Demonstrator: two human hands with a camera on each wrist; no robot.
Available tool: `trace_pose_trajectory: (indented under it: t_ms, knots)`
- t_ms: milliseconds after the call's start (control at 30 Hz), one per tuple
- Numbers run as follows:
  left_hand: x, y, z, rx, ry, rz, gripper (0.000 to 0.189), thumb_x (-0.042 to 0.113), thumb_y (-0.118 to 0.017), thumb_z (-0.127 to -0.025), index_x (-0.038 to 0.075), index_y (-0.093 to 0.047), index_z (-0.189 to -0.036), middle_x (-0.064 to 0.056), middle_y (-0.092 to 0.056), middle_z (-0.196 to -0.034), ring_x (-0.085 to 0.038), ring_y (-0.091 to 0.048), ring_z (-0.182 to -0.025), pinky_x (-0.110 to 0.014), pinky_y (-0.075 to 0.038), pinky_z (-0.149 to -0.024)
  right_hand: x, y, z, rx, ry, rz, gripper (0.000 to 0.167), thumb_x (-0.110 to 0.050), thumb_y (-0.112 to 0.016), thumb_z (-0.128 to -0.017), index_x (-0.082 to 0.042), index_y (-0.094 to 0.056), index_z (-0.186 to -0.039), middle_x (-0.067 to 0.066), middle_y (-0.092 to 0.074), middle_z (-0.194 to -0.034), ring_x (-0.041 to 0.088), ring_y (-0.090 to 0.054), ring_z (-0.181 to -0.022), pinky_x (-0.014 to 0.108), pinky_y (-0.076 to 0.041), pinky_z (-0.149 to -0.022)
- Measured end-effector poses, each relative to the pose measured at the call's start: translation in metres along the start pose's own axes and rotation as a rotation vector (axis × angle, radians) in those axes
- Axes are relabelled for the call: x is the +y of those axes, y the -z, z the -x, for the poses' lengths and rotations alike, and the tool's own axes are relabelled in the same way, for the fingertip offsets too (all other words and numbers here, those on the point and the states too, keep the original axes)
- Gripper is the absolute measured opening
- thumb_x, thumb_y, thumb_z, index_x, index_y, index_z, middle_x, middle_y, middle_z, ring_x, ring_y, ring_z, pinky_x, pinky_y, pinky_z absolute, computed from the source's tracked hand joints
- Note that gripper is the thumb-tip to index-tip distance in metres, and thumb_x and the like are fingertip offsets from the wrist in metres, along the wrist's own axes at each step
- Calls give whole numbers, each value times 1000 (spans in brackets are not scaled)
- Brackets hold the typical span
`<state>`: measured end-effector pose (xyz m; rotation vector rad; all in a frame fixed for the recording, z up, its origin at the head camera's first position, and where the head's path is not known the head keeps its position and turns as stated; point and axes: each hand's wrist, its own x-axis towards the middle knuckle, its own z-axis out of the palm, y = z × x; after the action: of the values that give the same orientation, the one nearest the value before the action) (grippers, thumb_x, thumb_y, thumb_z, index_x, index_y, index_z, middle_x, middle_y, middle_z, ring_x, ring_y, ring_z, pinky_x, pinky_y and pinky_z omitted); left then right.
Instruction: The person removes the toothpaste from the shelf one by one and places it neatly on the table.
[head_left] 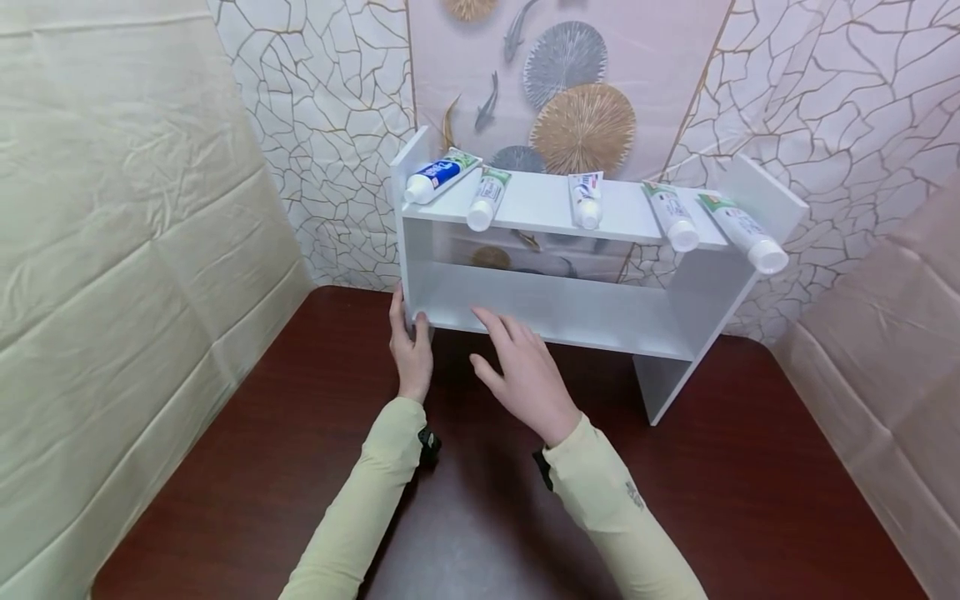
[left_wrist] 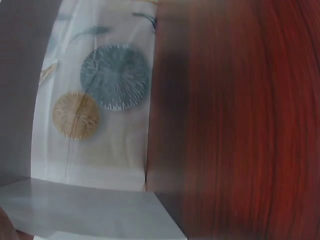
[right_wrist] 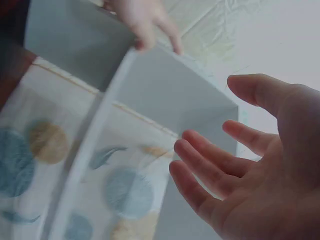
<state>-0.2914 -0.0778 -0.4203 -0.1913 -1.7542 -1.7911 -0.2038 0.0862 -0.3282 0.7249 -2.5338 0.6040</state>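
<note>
No word, brand or number is coming out clearly enough to read. On the leftmost tube [head_left: 442, 173], pale lettering is running across a blue band, too small to make out. The second tube [head_left: 489, 193], the middle tube [head_left: 586, 193], the fourth tube [head_left: 670, 211] and the rightmost tube [head_left: 738, 227] are also carrying blurred, unreadable printing. A small dark print [head_left: 634, 495] is sitting on the right sleeve [head_left: 600, 483], its characters blurring together.

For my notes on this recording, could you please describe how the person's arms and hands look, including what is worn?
The left sleeve and right sleeve are long and pale yellow-green; the right one bears a small dark print, unreadable here. Black gear shows at each wrist. The left hand and right hand are bare.
</note>
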Motion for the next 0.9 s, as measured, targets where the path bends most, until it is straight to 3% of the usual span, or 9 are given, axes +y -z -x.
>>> trace_pose_trajectory:
  t_ms: [233, 400, 567, 767, 900]
  knots:
    - [-1, -3, 1, 19, 15, 70, 53, 13, -43, -103, 23, -29, -153, -11, -42, -151, -31, -51, -130, -47, -46, -102, -15, 5, -32, 23, 73, 19, 59, -19, -63, -93, -14, -41, -147, 12, -56, -132, 29, -56, -119, 46, -46, -98]
    - [-5, -2, 2, 38, 36, 62, 53, 15, -45, -102, 27, -31, -152, -7, -46, -148, -30, -53, -129, -48, -46, -102, -27, 8, -54, 23, 104, 38, 64, -17, -63, -92, -15, -36, -150, 11, -61, -120, 25, -61, -97, 39, -50, -83]
    - [-3, -2, 2, 51, 19, 30, 52, 19, -45, -103, 23, -31, -152, -8, -46, -149, -28, -53, -127, -49, -46, -101, -38, 10, -75, -12, 109, 57, 68, -16, -61, -93, -17, -29, -153, 9, -62, -105, 21, -55, -78, 34, -47, -71]
    - [-1, -3, 0, 41, 30, 35, 52, 19, -45, -103, 20, -31, -153, -7, -45, -151, -28, -56, -119, -44, -46, -97, -45, 14, -101, -58, 68, 63, 73, -21, -58, -95, -19, -18, -156, 9, -63, -105, 23, -57, -84, 36, -47, -70]
    - [-2, 0, -1, 25, 69, 77, 52, 17, -45, -102, 24, -33, -152, -6, -45, -150, -25, -54, -123, -45, -46, -101, -49, 15, -116, -73, 5, 30, 75, -23, -57, -96, -21, -13, -157, 10, -61, -123, 25, -58, -96, 36, -50, -70]
